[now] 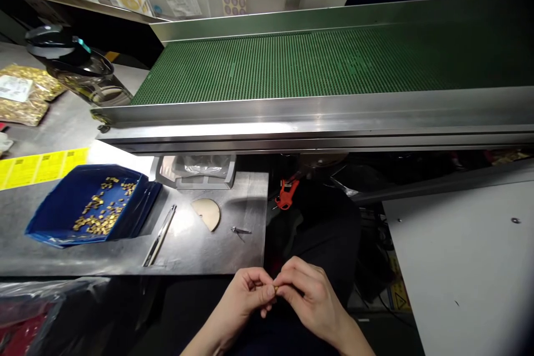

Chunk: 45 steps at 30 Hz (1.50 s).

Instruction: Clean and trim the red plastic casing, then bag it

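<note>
My left hand [253,293] and my right hand [306,292] meet fingertip to fingertip above my lap, off the front edge of the metal bench. Between their thumbs and forefingers is a tiny brass-coloured piece [276,288], mostly covered by the fingers. Both hands are closed in a pinch on it. To the left, on the bench, a blue bin [54,206] holds many small brass-coloured pieces [102,219] of similar colour. Tweezers [160,235], a cream half-round disc [207,213] and a nail clipper [241,230] lie nearer to my hands.
A green conveyor belt [267,64] with a metal side rail [317,117] runs across ahead. A grey tray [204,181] sits partly under it. At left stand a dark-lidded bottle [79,67] and a bag of golden parts [25,103]. A white panel [467,256] is at right.
</note>
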Each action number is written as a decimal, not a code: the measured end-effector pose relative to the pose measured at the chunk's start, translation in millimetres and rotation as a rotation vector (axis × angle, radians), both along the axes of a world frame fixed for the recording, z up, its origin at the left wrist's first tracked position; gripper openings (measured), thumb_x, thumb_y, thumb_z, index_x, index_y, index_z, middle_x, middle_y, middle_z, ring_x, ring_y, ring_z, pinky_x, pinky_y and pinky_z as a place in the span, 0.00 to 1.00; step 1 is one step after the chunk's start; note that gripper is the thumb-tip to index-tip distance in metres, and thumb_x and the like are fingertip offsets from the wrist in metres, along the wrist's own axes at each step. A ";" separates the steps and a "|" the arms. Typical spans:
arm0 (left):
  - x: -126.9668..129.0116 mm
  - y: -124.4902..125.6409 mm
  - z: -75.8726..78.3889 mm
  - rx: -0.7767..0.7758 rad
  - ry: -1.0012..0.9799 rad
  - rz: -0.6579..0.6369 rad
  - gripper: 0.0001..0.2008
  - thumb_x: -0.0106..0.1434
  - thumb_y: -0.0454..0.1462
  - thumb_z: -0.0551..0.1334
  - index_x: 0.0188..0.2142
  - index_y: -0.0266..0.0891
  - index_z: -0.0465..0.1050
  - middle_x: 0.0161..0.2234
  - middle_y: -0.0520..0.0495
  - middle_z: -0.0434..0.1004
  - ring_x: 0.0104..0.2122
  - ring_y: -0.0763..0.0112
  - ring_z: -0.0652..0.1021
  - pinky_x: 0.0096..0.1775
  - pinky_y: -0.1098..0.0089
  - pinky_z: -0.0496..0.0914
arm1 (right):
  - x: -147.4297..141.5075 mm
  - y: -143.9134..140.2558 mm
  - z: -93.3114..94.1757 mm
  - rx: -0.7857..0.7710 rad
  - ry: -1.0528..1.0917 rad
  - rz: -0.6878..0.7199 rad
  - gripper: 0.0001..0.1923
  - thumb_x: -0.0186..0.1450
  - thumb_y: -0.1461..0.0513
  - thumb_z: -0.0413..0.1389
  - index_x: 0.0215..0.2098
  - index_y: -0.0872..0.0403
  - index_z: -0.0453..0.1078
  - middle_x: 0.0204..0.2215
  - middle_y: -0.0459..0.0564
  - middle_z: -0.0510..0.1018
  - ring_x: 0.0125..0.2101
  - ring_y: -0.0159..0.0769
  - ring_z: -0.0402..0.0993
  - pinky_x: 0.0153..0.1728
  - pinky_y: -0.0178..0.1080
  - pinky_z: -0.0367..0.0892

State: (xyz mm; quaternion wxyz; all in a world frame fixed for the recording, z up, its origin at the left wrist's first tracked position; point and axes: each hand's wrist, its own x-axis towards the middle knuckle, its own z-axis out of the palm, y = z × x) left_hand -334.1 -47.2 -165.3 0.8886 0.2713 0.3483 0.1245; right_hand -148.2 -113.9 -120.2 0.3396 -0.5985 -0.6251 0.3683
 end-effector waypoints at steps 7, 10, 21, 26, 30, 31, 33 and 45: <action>-1.7 -2.3 -3.7 -0.008 0.012 0.008 0.18 0.58 0.46 0.75 0.31 0.31 0.77 0.24 0.49 0.72 0.22 0.78 0.69 0.24 0.77 0.63 | -2.3 -2.2 -3.6 -0.009 -0.009 -0.007 0.03 0.73 0.63 0.56 0.42 0.50 0.72 0.35 0.46 0.75 0.35 0.30 0.73 0.37 0.34 0.65; -2.3 -3.0 -6.2 -0.002 0.012 0.009 0.18 0.59 0.46 0.74 0.31 0.31 0.77 0.24 0.49 0.72 0.22 0.78 0.69 0.24 0.77 0.62 | -2.6 -2.1 -3.4 -0.026 -0.006 -0.010 0.03 0.74 0.63 0.55 0.42 0.50 0.72 0.36 0.45 0.75 0.34 0.30 0.73 0.37 0.34 0.65; 4.7 -0.5 0.1 -0.022 0.053 -0.007 0.18 0.56 0.46 0.76 0.30 0.32 0.78 0.23 0.50 0.71 0.22 0.79 0.68 0.24 0.77 0.62 | -2.3 -9.3 -8.6 -0.058 -0.038 -0.020 0.05 0.74 0.64 0.53 0.43 0.50 0.71 0.37 0.45 0.74 0.34 0.30 0.72 0.36 0.34 0.63; 5.9 -0.4 1.9 -0.026 0.071 -0.021 0.17 0.57 0.46 0.76 0.30 0.32 0.80 0.23 0.49 0.72 0.22 0.78 0.69 0.25 0.77 0.63 | -2.0 -12.1 -9.2 -0.077 -0.045 -0.043 0.06 0.74 0.66 0.52 0.42 0.50 0.70 0.37 0.45 0.73 0.34 0.29 0.71 0.35 0.34 0.62; 5.7 -1.3 3.0 -0.011 0.054 -0.025 0.17 0.57 0.45 0.75 0.30 0.31 0.80 0.24 0.48 0.73 0.22 0.78 0.70 0.25 0.77 0.63 | -2.7 -12.1 -7.1 -0.104 0.036 -0.067 0.06 0.75 0.64 0.52 0.42 0.50 0.71 0.37 0.45 0.73 0.34 0.28 0.72 0.35 0.33 0.62; 5.6 -1.4 3.3 -0.003 0.052 -0.025 0.17 0.57 0.45 0.75 0.30 0.31 0.81 0.24 0.48 0.73 0.22 0.78 0.70 0.25 0.76 0.63 | -3.0 -11.7 -6.9 -0.115 0.057 -0.069 0.07 0.75 0.64 0.52 0.42 0.50 0.72 0.38 0.45 0.73 0.34 0.28 0.72 0.35 0.32 0.63; 5.0 -1.6 3.8 0.014 0.059 -0.028 0.17 0.57 0.46 0.75 0.30 0.32 0.81 0.24 0.47 0.73 0.23 0.77 0.71 0.25 0.76 0.64 | -3.4 -10.6 -6.8 -0.133 0.090 -0.070 0.07 0.75 0.63 0.52 0.42 0.50 0.72 0.38 0.45 0.73 0.34 0.28 0.72 0.35 0.32 0.63; 14.0 4.6 5.9 -0.004 0.099 -0.036 0.19 0.56 0.48 0.76 0.29 0.31 0.79 0.24 0.48 0.73 0.22 0.78 0.70 0.25 0.76 0.65 | -1.5 -8.9 -9.6 -0.190 0.172 -0.156 0.09 0.75 0.60 0.52 0.40 0.51 0.73 0.37 0.47 0.73 0.36 0.31 0.72 0.38 0.34 0.64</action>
